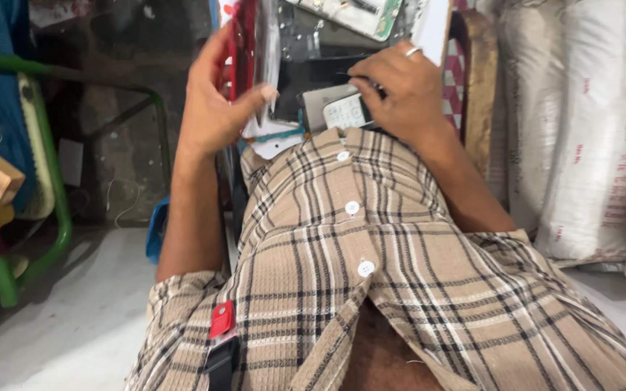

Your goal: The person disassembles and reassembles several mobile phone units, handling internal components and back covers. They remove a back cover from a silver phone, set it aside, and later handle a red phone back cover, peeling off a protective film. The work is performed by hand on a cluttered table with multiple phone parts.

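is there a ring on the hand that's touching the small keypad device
Yes, the right hand resting on the small keypad device wears a silver ring on one finger.

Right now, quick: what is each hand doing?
Left hand: closed on a red flat packet.
Right hand: fingers curled, resting on a small keypad device; firm grip cannot be told.

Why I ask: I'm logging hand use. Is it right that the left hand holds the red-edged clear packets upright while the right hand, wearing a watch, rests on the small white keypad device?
Not quite. The right hand wears a ring on one finger, not a watch, as the head view shows. The rest stands: the left hand holds the red-edged clear packets upright, and the right hand rests on the small white keypad device.
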